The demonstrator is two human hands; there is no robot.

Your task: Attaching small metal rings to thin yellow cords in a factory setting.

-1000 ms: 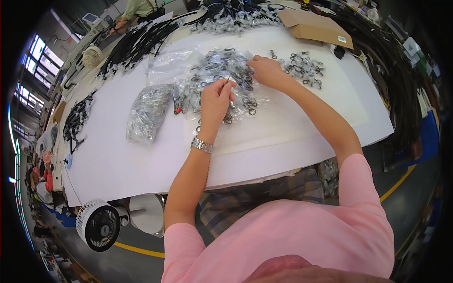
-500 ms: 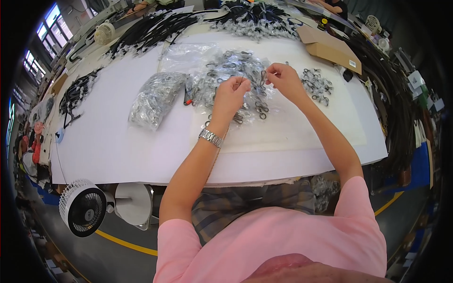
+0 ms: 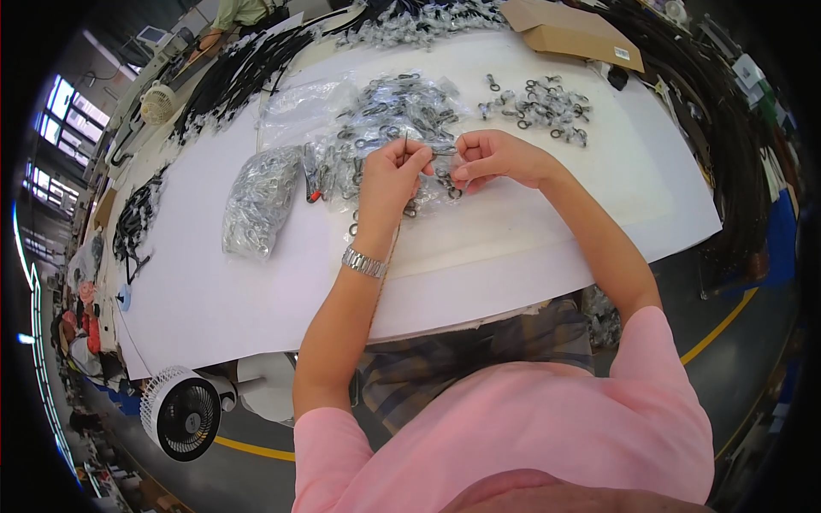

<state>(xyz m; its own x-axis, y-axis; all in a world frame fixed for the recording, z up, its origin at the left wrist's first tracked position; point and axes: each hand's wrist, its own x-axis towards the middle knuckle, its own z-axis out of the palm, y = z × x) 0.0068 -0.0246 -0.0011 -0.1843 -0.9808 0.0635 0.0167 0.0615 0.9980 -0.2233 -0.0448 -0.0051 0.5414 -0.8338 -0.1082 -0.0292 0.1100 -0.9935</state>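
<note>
- Head view: the left hand (image 3: 389, 175) and the right hand (image 3: 489, 158) met over a white tabletop (image 3: 530, 231), fingertips pinched together on a small dark metal clip (image 3: 432, 154) held between them, just above a loose heap of similar clips in clear plastic (image 3: 389, 120).
- The left hand's fingers were curled around its end of the piece; the right hand's thumb and forefinger were closed on the other end. A silver wristwatch (image 3: 364, 262) sat on the left wrist.
- A bulging clear bag of silvery metal parts (image 3: 261, 198) lay to the left of the hands, well apart from them.
- A scattered group of loose clips (image 3: 539, 101) lay on the bare tabletop beyond the right hand.
- A flat brown cardboard box (image 3: 569, 32), with a small white label at its near right corner, lay at the far edge.
- Bundles of black straps (image 3: 235, 73) ran along the far left edge.
- A white fan (image 3: 181, 412) stood on the floor below the near left edge.
</note>
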